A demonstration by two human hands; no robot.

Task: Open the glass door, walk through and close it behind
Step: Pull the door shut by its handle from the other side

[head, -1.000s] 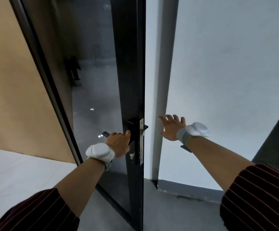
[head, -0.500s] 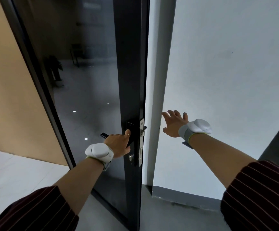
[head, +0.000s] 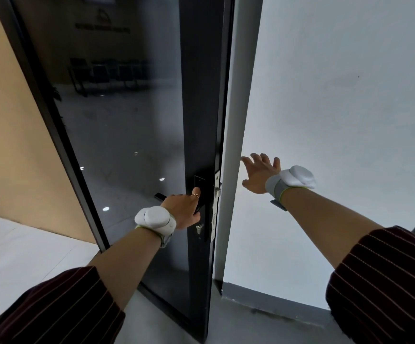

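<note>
Landmark: the lock plate (head: pixel 199 192) on the dark stile of the glass door (head: pixel 127 135).

Door stands ajar, its latch edge (head: pixel 216 204) turned toward me, a narrow gap between that edge and the grey frame post (head: pixel 236 145) just right of the lock plate. Long axis of the door edge runs straight up and down; the lever handle (head: pixel 160 195) runs crosswise, jutting left of the lock plate over the glass.

My left hand (head: pixel 184 209) sits directly on the lever, immediately left of and slightly below the lock plate. Fingers curled round the lever, thumb up against the plate, ring showing. Closed grip on the handle; wrist straight, forearm reaching forward and up from lower left, white wrist tracker (head: pixel 155 219) on top.

My right hand (head: pixel 259 176) is right of the lock plate, beyond the frame post, about level with it. Fingers spread wide, palm facing the white wall (head: pixel 337 108), holding nothing. Whether the palm touches the wall I cannot tell. Arm nearly fully extended.

Left hand is plainly the nearer to the door; it owns the move. Judgement: the door swings about hinges on its far left side, so the next motion goes through the lever, in an arc, not a straight line. Which step of the task this is, I can't say for certain. Keep the right fingers clear of the gap.
</note>
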